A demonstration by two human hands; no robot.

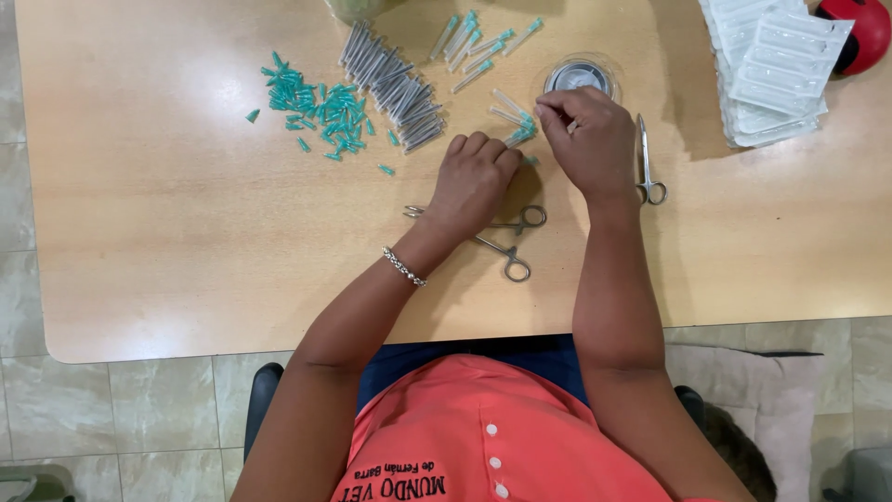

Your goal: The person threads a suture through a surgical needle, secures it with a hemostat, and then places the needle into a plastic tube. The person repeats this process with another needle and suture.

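Observation:
My left hand (474, 177) rests knuckles-up on the wooden table (186, 232), fingers curled around a small teal-tipped needle piece (520, 135). Close beside it, my right hand (587, 135) pinches something tiny at its fingertips, too small to make out. Metal forceps (506, 246) lie under and just behind my left wrist. A second pair of metal scissors-like forceps (646, 167) lies to the right of my right hand. A round clear spool of thread (581, 74) sits just beyond my right fingers.
A scatter of teal caps (321, 107) and a row of grey needle sheaths (395, 88) lie at the upper left. Several capped needles (474, 42) lie at top centre. White blister packs (771, 65) are stacked at top right beside a red round object (864, 33).

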